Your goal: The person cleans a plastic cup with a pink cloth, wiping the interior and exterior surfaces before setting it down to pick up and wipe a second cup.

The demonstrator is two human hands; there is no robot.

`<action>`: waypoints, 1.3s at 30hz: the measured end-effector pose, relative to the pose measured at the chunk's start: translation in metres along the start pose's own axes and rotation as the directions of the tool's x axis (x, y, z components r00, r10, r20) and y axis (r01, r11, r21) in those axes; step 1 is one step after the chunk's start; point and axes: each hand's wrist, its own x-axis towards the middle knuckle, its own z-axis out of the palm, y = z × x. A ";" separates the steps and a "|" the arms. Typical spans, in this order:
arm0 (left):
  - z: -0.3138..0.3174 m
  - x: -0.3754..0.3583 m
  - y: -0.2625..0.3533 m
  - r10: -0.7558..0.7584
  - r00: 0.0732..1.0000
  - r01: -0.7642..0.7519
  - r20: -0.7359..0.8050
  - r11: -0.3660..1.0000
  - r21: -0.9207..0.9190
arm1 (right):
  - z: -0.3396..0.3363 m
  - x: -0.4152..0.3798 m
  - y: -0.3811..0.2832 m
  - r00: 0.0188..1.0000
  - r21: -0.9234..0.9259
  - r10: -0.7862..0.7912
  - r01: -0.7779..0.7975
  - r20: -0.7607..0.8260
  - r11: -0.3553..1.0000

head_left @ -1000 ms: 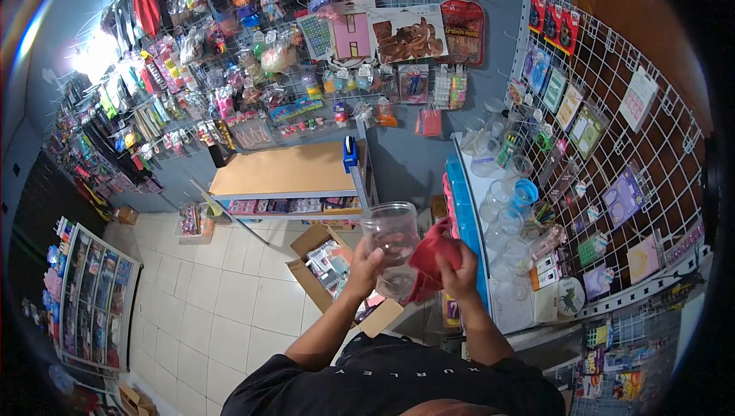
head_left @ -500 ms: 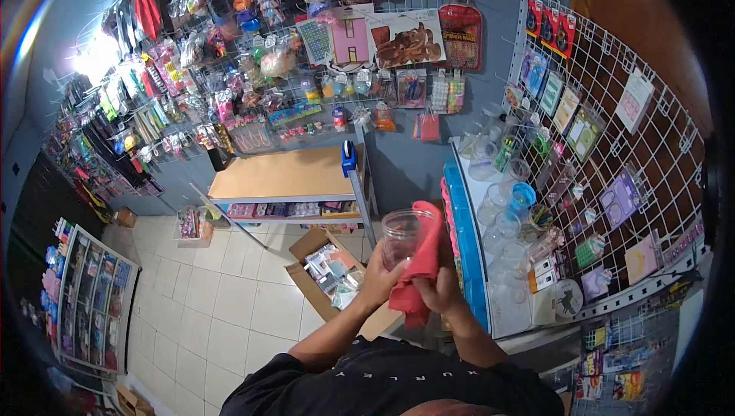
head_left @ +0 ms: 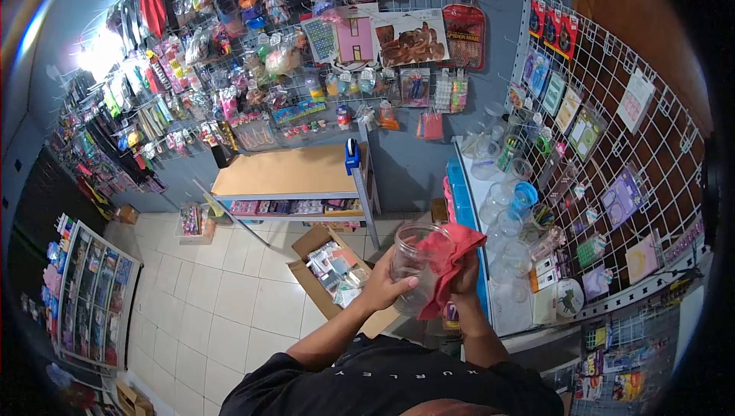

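Observation:
In front of my chest, my left hand is wrapped round a clear plastic jar from its left side. The jar is tilted slightly, with its round open rim facing up. A red cloth is bunched in my right hand, pressed against the jar's right side. Part of the cloth hangs down along the jar wall, and it hides some of my right fingers.
More clear jars stand on the white counter at right, beside a blue cup. An open cardboard box of packets sits on the floor. Behind it is a wooden-topped shelf. A wire grid borders the counter.
The cloth has shifted right and spread out, from standing up along the jar to lying across its right side. My right hand has moved right and slightly up. More of the jar shows.

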 end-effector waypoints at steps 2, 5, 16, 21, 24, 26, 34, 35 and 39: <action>-0.002 -0.003 -0.006 -0.025 0.999 0.026 0.026 0.998 -0.052 | -0.029 0.016 0.012 0.973 0.400 0.209 -0.232 0.102 0.887; -0.007 -0.007 -0.010 -0.053 0.999 0.054 0.010 0.997 -0.050 | -0.026 0.013 -0.015 0.985 -0.522 -0.135 0.170 0.105 0.836; -0.014 0.000 0.009 0.123 0.988 -0.033 -0.094 0.760 0.649 | 0.004 0.012 -0.047 0.906 -0.565 -0.230 0.404 0.355 0.720; -0.006 0.000 0.018 0.099 0.995 -0.030 -0.032 0.571 0.820 | 0.035 0.001 -0.058 0.830 -0.722 -0.302 0.558 0.470 0.409; -0.002 -0.001 0.015 0.105 0.994 -0.067 0.007 0.578 0.813 | 0.029 0.005 -0.064 0.749 -0.673 -0.337 0.662 0.570 0.331; 0.000 0.000 0.009 0.061 0.998 -0.066 0.032 0.700 0.711 | 0.030 0.005 -0.069 0.766 -0.689 -0.308 0.643 0.565 0.336; -0.008 -0.001 0.005 -0.012 0.988 -0.062 0.153 0.882 0.468 | 0.040 0.003 -0.081 0.716 -0.653 -0.314 0.698 0.624 0.295; -0.010 -0.001 0.007 -0.038 0.987 -0.034 0.156 0.902 0.431 | 0.042 0.003 -0.080 0.702 -0.635 -0.327 0.712 0.633 0.299; -0.016 -0.003 0.018 -0.124 0.977 0.057 0.174 0.937 0.346 | 0.045 0.004 -0.080 0.683 -0.593 -0.344 0.730 0.644 0.340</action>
